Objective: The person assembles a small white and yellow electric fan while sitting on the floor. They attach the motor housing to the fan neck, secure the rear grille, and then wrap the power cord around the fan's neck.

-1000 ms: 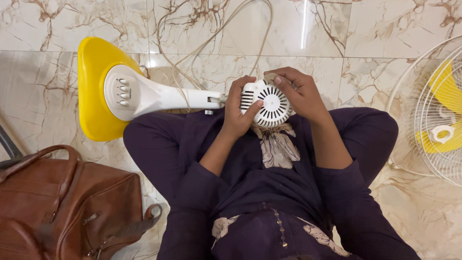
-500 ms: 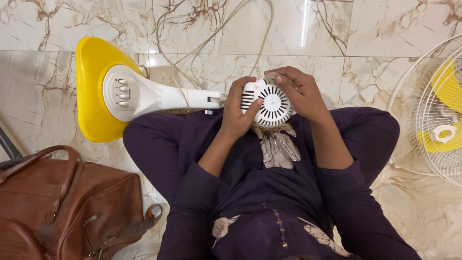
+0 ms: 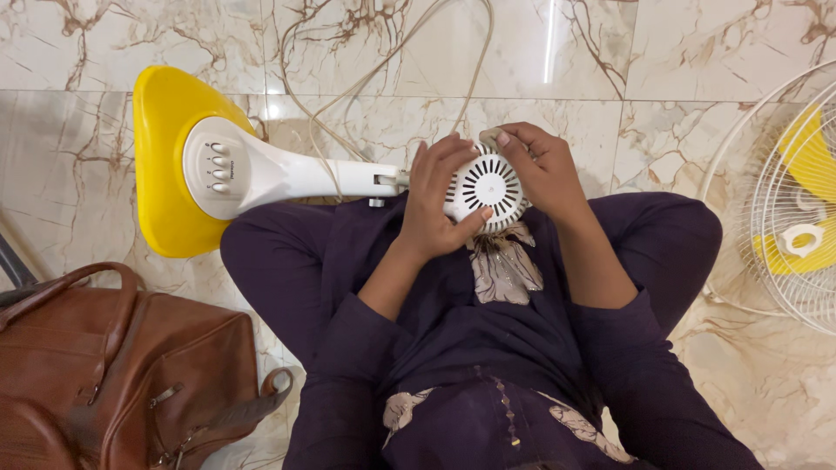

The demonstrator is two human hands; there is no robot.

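The white motor housing (image 3: 488, 185) sits over the person's lap, at the end of the white fan stand (image 3: 296, 174). The left hand (image 3: 440, 204) grips its left side, and the right hand (image 3: 544, 170) holds its top right edge. A brown bag (image 3: 113, 374) lies on the floor (image 3: 697, 52) at the left, and a fan grille (image 3: 792, 200) lies at the right.

Place: home interior, floor level.
Floor: polished marble tiles (image 3: 679, 52), brown-veined, throughout.
Near left: brown leather bag (image 3: 113, 374).
Far left: pedestal fan base (image 3: 174, 161).
Right: fan guard (image 3: 797, 200).
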